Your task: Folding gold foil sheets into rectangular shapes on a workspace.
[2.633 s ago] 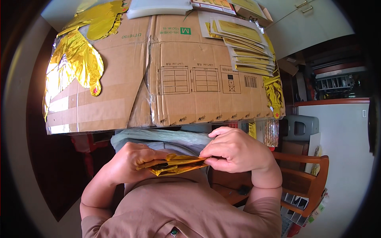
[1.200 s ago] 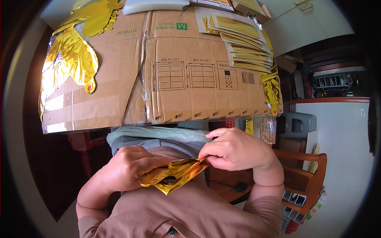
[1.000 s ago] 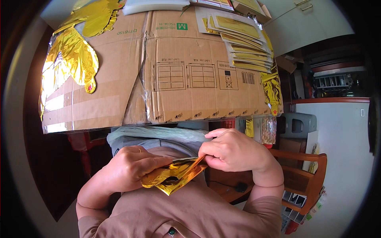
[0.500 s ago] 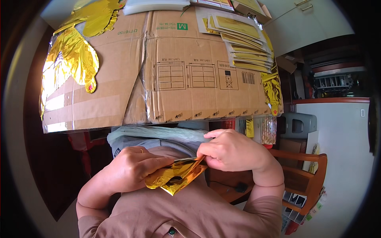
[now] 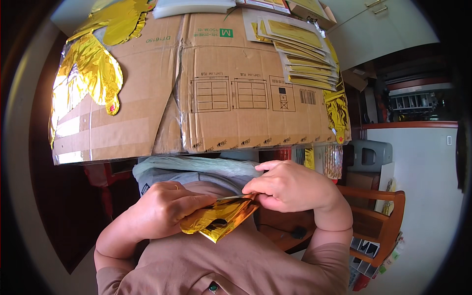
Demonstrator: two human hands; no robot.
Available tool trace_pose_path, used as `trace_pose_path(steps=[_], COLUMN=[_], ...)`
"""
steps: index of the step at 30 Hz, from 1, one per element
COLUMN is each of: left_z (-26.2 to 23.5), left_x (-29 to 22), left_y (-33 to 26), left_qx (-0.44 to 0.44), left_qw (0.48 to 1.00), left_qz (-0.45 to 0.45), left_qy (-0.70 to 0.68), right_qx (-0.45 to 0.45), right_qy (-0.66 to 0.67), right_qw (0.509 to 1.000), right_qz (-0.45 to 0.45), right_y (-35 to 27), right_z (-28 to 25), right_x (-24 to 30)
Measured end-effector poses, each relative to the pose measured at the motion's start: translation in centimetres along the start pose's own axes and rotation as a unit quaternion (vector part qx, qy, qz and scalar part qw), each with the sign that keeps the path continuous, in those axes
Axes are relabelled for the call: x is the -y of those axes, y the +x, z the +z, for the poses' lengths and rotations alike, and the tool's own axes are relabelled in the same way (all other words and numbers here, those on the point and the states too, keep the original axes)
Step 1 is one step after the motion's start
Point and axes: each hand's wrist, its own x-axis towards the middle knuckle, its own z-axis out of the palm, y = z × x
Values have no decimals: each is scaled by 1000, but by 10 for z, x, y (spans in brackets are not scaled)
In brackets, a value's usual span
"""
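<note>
The left hand [image 5: 164, 209] and right hand [image 5: 290, 187], knuckles up, meet at chest height, both pinching a folded gold foil piece [image 5: 219, 221].

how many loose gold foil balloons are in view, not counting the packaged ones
2: one folded gold foil balloon held between left hand and right hand, one spread on the flattened cardboard box. Others may be hidden.

Home workroom — wooden chair [image 5: 381, 216], cabinets [image 5: 378, 29]
</note>
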Motion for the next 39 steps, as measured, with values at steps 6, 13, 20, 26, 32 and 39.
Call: trace_pose_path(steps=[6,13,20,26,32,39], left_z=[1,0,-1,-1,-2,0], left_x=[-2,-2,-1,-2,-4,0], left_y=[0,2,4,4,3,-1], left_qx=[11,24,17,22,28,20], left_qw=[1000,1000,1000,1000,1000,1000], left_qz=[-9,-10,3,-4,-13,-8], left_qy=[7,6,3,1,6,-1], right_qx=[-5,7,-39,-36,-81,-115], right_qy=[-13,-44,-22,3,32,-28], right_qw=[1000,997,999,999,996,993], right_qz=[25,56,8,2,38,7], right_y=[6,8,1,-2,-3,-22], right_z=[6,8,6,4,-3,-3], right_x=[0,3,-4,-4,7,21])
